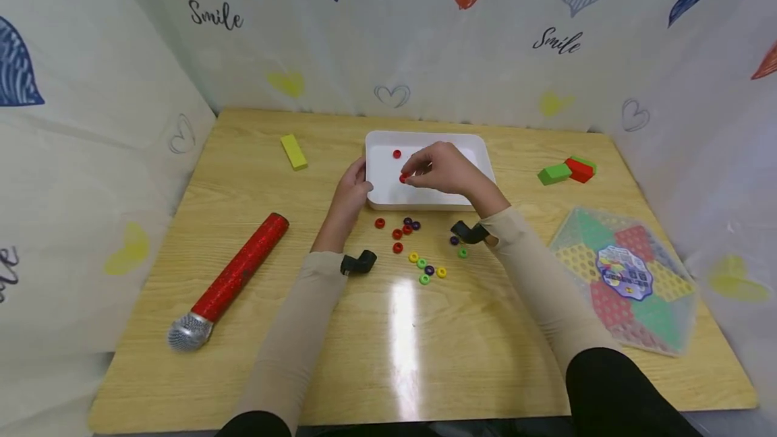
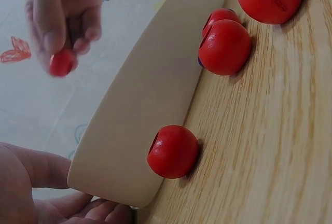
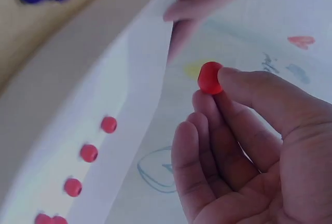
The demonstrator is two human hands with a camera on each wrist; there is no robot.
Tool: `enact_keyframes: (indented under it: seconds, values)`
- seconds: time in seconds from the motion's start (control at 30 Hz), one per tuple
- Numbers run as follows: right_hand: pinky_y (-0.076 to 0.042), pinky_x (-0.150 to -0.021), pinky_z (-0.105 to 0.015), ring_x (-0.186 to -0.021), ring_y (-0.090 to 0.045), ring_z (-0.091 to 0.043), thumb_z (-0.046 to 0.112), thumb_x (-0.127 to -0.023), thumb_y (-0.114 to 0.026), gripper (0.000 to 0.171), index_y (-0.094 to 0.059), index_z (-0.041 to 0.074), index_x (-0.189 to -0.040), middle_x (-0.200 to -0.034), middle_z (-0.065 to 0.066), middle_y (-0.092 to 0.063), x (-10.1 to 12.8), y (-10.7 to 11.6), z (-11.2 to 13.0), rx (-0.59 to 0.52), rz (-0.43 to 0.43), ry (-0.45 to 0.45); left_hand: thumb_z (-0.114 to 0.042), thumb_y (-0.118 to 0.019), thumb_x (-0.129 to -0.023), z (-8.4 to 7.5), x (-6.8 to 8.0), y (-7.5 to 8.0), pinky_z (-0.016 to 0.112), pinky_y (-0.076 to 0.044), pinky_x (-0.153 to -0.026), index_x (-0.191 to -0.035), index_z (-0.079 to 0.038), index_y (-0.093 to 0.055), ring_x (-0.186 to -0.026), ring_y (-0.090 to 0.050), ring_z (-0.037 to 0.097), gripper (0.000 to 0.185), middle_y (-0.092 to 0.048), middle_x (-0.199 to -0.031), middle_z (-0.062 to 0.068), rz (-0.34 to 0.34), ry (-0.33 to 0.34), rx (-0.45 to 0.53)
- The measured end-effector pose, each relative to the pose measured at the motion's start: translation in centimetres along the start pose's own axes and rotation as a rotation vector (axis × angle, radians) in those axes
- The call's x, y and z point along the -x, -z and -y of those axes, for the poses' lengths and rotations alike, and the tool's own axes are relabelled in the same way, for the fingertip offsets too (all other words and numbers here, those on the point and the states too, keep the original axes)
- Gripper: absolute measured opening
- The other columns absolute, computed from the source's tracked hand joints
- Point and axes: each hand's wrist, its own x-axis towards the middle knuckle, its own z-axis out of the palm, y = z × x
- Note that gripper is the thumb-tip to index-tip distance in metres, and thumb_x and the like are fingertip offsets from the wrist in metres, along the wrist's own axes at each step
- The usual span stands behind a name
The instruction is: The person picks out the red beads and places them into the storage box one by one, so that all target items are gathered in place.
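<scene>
Over the white tray (image 1: 479,147), one red bead (image 1: 403,179) in right hand (image 1: 446,168).

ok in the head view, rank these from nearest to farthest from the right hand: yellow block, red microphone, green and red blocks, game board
1. Green and red blocks, just right of the right hand.
2. Yellow block, left, past the white tray.
3. Game board, right, near edge; close to the yellow block's distance, hard to call.
4. Red microphone, far left.
</scene>
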Motion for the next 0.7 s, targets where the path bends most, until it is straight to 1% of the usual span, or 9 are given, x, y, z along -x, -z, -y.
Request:
enact_keyframes:
  seconds: [0.2,0.33,0.47,0.57,0.7]
  values:
    - [-0.058,-0.083,-0.035,-0.091,-0.07,-0.02,0.015,-0.089,-0.074,0.018,-0.079,0.008,-0.105,-0.105,-0.009,-0.077,-4.0,0.9,0.0,0.012,0.024,-0.063,0.004,-0.041,-0.094,0.0,0.0,0.1,0.033,-0.026,-0.125,-0.162,-0.012,-0.024,-0.157,-0.02,0.016,0.072,-0.021,-0.17,0.003,0.003,0.018,0.003]
    - [-0.057,-0.081,-0.035,-0.091,-0.067,-0.021,0.017,-0.091,-0.072,0.019,-0.078,0.009,-0.108,-0.106,-0.008,-0.076,-6.0,0.2,-0.9,0.023,0.043,-0.122,0.002,-0.04,-0.094,0.4,0.2,0.0,0.032,-0.026,-0.125,-0.162,-0.012,-0.024,-0.156,-0.021,0.015,0.071,-0.021,-0.17,0.003,0.018,0.024,0.0]
    - [-0.056,-0.083,-0.034,-0.092,-0.064,-0.021,0.016,-0.091,-0.072,0.019,-0.078,0.008,-0.108,-0.107,-0.009,-0.075,-8.1,-0.9,-1.8,0.047,0.055,-0.14,0.001,-0.04,-0.094,0.5,0.1,0.0,0.032,-0.026,-0.126,-0.161,-0.011,-0.024,-0.156,-0.022,0.015,0.071,-0.022,-0.17,0.005,0.017,0.003,0.0]
    - [-0.055,-0.084,-0.033,-0.093,-0.065,-0.02,0.015,-0.09,-0.073,0.018,-0.078,0.007,-0.106,-0.106,-0.01,-0.075,-9.1,-1.6,-2.1,0.048,0.074,-0.145,0.004,-0.04,-0.093,0.4,0.0,0.0,0.032,-0.026,-0.126,-0.161,-0.009,-0.024,-0.156,-0.022,0.016,0.071,-0.022,-0.17,0.006,0.019,-0.011,0.012]
    - [-0.055,-0.084,-0.032,-0.093,-0.066,-0.02,0.015,-0.09,-0.074,0.017,-0.079,0.008,-0.104,-0.105,-0.008,-0.076,-9.8,-2.1,-2.5,0.036,0.092,-0.156,0.005,-0.039,-0.093,0.2,-0.1,0.0,0.032,-0.026,-0.126,-0.161,-0.009,-0.024,-0.156,-0.022,0.015,0.072,-0.022,-0.169,0.006,0.021,-0.01,0.017]
